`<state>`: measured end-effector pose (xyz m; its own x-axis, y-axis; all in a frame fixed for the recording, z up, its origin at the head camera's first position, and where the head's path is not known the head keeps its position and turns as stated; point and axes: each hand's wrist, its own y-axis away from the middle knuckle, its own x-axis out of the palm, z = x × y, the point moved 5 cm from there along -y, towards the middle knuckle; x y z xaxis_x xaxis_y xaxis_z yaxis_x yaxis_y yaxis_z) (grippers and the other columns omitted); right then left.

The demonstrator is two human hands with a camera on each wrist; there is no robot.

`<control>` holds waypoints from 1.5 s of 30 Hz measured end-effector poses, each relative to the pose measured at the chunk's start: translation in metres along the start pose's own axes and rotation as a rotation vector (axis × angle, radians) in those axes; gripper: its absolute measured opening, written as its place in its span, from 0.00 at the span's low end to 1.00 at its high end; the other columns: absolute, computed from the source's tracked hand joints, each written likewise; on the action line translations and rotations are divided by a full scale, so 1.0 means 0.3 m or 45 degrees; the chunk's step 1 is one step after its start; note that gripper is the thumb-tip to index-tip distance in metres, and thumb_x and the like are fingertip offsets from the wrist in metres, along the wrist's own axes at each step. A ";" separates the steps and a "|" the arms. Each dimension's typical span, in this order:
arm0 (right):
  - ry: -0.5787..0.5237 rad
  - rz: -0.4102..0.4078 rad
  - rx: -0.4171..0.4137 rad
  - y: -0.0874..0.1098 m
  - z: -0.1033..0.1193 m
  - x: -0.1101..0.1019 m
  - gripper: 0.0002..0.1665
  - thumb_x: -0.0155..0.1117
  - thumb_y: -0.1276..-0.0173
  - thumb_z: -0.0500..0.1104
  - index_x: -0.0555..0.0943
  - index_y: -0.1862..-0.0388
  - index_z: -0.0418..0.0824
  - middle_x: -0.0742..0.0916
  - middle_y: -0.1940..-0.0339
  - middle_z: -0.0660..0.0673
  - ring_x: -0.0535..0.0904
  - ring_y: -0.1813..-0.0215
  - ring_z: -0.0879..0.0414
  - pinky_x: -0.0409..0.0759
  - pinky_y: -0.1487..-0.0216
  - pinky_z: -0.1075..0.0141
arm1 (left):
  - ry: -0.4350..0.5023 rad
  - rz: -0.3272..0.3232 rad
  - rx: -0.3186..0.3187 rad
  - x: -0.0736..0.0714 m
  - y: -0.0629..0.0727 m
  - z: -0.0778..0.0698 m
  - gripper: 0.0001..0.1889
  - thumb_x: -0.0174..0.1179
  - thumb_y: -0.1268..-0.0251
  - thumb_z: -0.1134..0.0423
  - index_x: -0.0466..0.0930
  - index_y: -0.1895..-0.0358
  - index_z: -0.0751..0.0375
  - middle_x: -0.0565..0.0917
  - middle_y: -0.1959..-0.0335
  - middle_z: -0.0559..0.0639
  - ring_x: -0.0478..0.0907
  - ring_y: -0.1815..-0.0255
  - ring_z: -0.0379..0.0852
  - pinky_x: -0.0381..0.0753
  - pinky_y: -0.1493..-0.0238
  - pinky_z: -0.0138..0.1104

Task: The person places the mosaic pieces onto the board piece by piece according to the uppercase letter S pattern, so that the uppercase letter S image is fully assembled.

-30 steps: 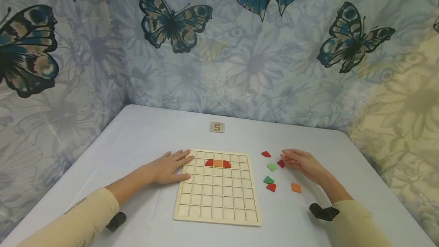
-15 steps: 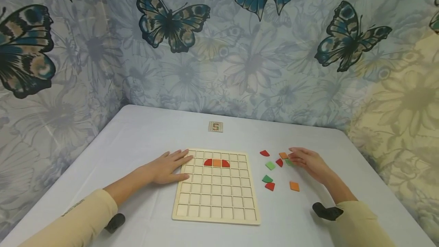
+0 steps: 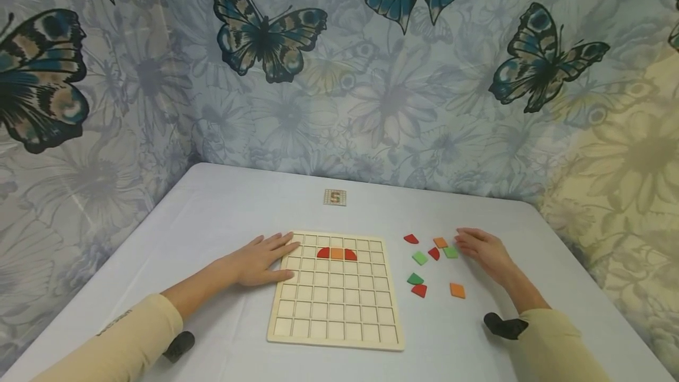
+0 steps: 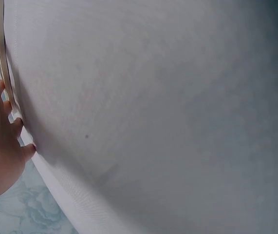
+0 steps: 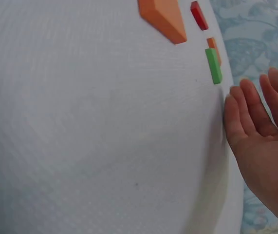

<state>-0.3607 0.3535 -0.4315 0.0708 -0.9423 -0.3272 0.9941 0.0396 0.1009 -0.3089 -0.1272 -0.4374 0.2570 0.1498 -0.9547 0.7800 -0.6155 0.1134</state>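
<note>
Board (image 3: 335,296) lies flat on the white cloth (image 3: 228,193) before me, and three pieces sit in its second row from the far end: an orange square (image 3: 336,253) in the middle column, with a red wedge (image 3: 323,253) just to its left and another red wedge (image 3: 350,254) just to its right. My left hand (image 3: 262,261) is spread wide, palm down, with its fingertips on the far part of the board's left edge and the thumb on that same edge, nearer me. My right hand (image 3: 484,252) holds nothing; its fingers are relaxed and slightly bent, just right of a light green tile (image 3: 451,252). Whether it touches the cloth I cannot tell. Left of that tile lies a red piece (image 3: 434,253), with an orange tile (image 3: 441,243) just beyond them. Farther left are a far red piece (image 3: 411,239) and a second light green tile (image 3: 419,258). Nearer me, a dark green piece (image 3: 415,279) lies against a near red piece (image 3: 419,291), and a near orange tile (image 3: 457,290) sits to their right. Past the board's far end, well apart from it, is a small patterned card (image 3: 335,197).
</note>
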 end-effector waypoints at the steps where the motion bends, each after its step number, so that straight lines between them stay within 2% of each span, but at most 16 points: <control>1: 0.001 -0.005 0.002 -0.001 -0.004 -0.001 0.38 0.55 0.26 0.51 0.60 0.31 0.24 0.78 0.45 0.42 0.76 0.54 0.71 0.75 0.51 0.76 | 0.002 0.000 0.001 -0.001 0.001 -0.002 0.40 0.42 0.31 0.34 0.53 0.24 0.55 0.50 0.24 0.55 0.46 0.26 0.58 0.45 0.32 0.58; 4: 0.041 -0.006 0.018 -0.008 -0.016 0.001 0.37 0.56 0.27 0.52 0.62 0.32 0.26 0.74 0.38 0.36 0.76 0.52 0.70 0.75 0.50 0.74 | -0.001 -0.002 0.005 -0.003 0.002 -0.006 0.40 0.42 0.31 0.34 0.53 0.24 0.55 0.50 0.24 0.56 0.46 0.26 0.58 0.45 0.33 0.58; 6: 0.123 0.005 0.015 -0.011 -0.017 0.003 0.38 0.57 0.28 0.53 0.63 0.32 0.27 0.71 0.35 0.33 0.76 0.47 0.64 0.75 0.48 0.72 | -0.004 -0.001 0.004 -0.004 0.001 -0.006 0.40 0.42 0.31 0.33 0.52 0.24 0.54 0.50 0.24 0.55 0.46 0.26 0.58 0.45 0.32 0.58; 10: 0.328 0.036 -0.032 -0.013 -0.010 0.007 0.37 0.57 0.29 0.56 0.67 0.34 0.30 0.71 0.34 0.31 0.71 0.39 0.47 0.73 0.42 0.59 | -0.011 0.002 0.000 0.000 0.000 -0.002 0.40 0.41 0.31 0.33 0.52 0.24 0.54 0.49 0.24 0.55 0.46 0.26 0.57 0.45 0.32 0.58; 13: 0.415 0.055 -0.068 -0.010 -0.002 0.015 0.34 0.56 0.28 0.55 0.70 0.36 0.31 0.72 0.36 0.31 0.70 0.39 0.40 0.71 0.41 0.50 | -0.013 -0.004 0.000 -0.001 0.002 -0.001 0.39 0.42 0.31 0.34 0.53 0.24 0.54 0.49 0.24 0.55 0.46 0.26 0.58 0.46 0.33 0.58; 16: 0.460 0.069 -0.083 -0.007 0.006 0.026 0.31 0.56 0.28 0.54 0.71 0.37 0.31 0.74 0.39 0.32 0.71 0.42 0.41 0.71 0.42 0.48 | -0.016 -0.007 0.000 0.000 0.003 -0.001 0.39 0.42 0.31 0.34 0.53 0.24 0.54 0.49 0.24 0.55 0.46 0.26 0.58 0.46 0.33 0.58; 20: 0.529 0.072 -0.078 -0.004 0.014 0.037 0.28 0.58 0.28 0.51 0.73 0.39 0.31 0.77 0.41 0.32 0.73 0.44 0.42 0.74 0.46 0.52 | -0.012 -0.004 0.001 0.005 0.000 0.001 0.40 0.41 0.31 0.33 0.52 0.24 0.54 0.49 0.24 0.55 0.46 0.26 0.58 0.46 0.33 0.58; 25: 0.579 0.092 -0.108 -0.001 0.021 0.044 0.21 0.61 0.30 0.40 0.75 0.42 0.31 0.81 0.49 0.35 0.74 0.48 0.42 0.75 0.53 0.59 | -0.017 -0.011 0.007 0.006 0.001 0.001 0.40 0.41 0.31 0.33 0.52 0.24 0.54 0.49 0.24 0.55 0.46 0.26 0.58 0.46 0.33 0.58; 28: 0.577 0.115 -0.124 0.001 0.019 0.044 0.21 0.64 0.34 0.36 0.76 0.43 0.32 0.82 0.52 0.37 0.74 0.51 0.45 0.76 0.56 0.62 | -0.020 -0.011 0.006 0.004 0.002 0.000 0.40 0.41 0.31 0.33 0.52 0.24 0.54 0.49 0.24 0.55 0.46 0.26 0.58 0.46 0.33 0.58; 35: 0.572 0.183 -0.174 0.006 0.019 0.048 0.24 0.68 0.38 0.35 0.76 0.43 0.31 0.81 0.48 0.35 0.75 0.49 0.44 0.77 0.55 0.66 | -0.017 -0.008 0.003 0.005 0.002 -0.001 0.40 0.41 0.31 0.33 0.53 0.24 0.54 0.50 0.24 0.55 0.46 0.26 0.58 0.46 0.33 0.58; 39: 0.582 0.213 -0.185 0.003 0.020 0.052 0.24 0.67 0.38 0.33 0.76 0.42 0.31 0.80 0.46 0.35 0.74 0.47 0.42 0.78 0.53 0.63 | -0.017 -0.011 0.002 0.007 0.000 0.001 0.40 0.40 0.32 0.32 0.52 0.24 0.54 0.49 0.24 0.54 0.46 0.26 0.58 0.45 0.33 0.58; 45: 0.650 0.266 -0.200 -0.006 0.034 0.064 0.24 0.65 0.38 0.31 0.76 0.42 0.32 0.81 0.47 0.35 0.74 0.46 0.40 0.77 0.48 0.53 | -0.017 -0.012 0.004 0.004 0.002 -0.002 0.40 0.41 0.31 0.33 0.53 0.24 0.54 0.49 0.24 0.55 0.46 0.26 0.58 0.45 0.33 0.58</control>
<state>-0.3621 0.3318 -0.4284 0.2588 -0.6305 -0.7317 0.9524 0.2931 0.0843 -0.3078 -0.1270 -0.4383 0.2423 0.1451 -0.9593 0.7802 -0.6168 0.1037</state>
